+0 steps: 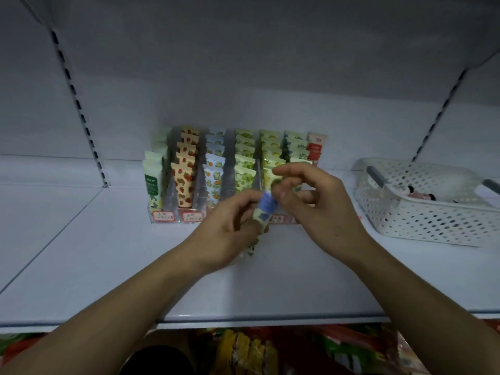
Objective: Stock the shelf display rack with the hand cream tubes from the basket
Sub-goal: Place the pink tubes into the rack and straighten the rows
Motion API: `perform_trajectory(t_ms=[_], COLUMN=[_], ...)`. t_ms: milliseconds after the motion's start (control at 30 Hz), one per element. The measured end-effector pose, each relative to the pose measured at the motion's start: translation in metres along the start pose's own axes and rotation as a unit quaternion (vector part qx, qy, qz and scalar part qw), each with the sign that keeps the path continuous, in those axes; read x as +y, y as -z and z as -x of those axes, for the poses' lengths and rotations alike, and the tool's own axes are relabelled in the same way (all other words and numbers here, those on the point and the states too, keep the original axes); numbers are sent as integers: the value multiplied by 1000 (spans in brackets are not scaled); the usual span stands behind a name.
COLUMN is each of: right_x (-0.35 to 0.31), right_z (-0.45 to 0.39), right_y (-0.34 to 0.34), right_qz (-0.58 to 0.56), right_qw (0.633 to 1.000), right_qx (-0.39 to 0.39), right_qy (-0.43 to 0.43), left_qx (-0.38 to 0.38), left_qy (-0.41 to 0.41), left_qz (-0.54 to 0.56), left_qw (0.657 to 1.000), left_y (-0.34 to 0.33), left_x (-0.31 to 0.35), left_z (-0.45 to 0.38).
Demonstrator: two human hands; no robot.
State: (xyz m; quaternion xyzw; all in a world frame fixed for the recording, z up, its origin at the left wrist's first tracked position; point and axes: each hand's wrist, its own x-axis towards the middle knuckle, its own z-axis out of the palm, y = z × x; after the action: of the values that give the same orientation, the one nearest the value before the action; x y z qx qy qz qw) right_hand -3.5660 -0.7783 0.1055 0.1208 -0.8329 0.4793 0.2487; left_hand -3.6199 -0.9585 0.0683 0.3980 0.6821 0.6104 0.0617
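Holding a hand cream tube (262,212) in a narrow grip, the left hand (230,236) wraps its fingers round the lower body of the tube, whose blue cap end points up and away. The right hand (319,204) meets it from the right, thumb and curled fingers pinching at the cap end of the same tube, so both hands close on it together just in front of the rack. The tube is blurred; a pale body with blue and green print is all that can be told.

Just beyond the hands stands the clear display rack (165,215) on the white shelf (108,253), its lanes running from near to far. From the left the lanes hold green-and-white tubes (153,180), strawberry-print tubes (185,180), orange-print tubes (213,182), green grape-print tubes (243,174) and yellow-print tubes (270,158), with blue-and-green tubes (295,147) farther right and a red-and-white tube (315,147) at the far right end. Small red-edged price labels sit along the near front of the rack.

To the right, well apart from the rack, a white perforated basket (422,217) with grey handles rests on the same shelf, something pink and dark lying inside it. Below the shelf's near edge, colourful packets (249,350) show.
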Motion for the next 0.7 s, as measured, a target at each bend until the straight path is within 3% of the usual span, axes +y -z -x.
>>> perform_trajectory(t_ms=[100, 233, 300, 400, 467, 533, 600, 700], right_x=[7, 23, 31, 43, 50, 56, 59, 63], right_z=[4, 17, 21, 19, 14, 5, -5, -35], right_y=[17, 39, 48, 59, 66, 74, 81, 80], right_qz=[18, -90, -94, -27, 48, 64, 29, 28], right_qw=[999, 994, 993, 996, 997, 998, 999, 998], right_qx=[-25, 49, 15, -55, -57, -17, 25, 41], right_qy=[20, -40, -66, -60, -21, -16, -24, -29], left_qx=[-2, 106, 120, 127, 139, 166, 177, 91], left_qy=[10, 0, -6, 13, 7, -28, -116, -229], left_qz=[19, -23, -24, 54, 78, -4, -174, -356], left_qw=[1000, 994, 993, 990, 987, 986, 962, 902], left_y=[-11, -25, -30, -41, -51, -55, -55, -62], left_x=[5, 21, 24, 22, 20, 16, 10, -12], left_z=[-8, -29, -42, -62, -72, -76, -75, -67])
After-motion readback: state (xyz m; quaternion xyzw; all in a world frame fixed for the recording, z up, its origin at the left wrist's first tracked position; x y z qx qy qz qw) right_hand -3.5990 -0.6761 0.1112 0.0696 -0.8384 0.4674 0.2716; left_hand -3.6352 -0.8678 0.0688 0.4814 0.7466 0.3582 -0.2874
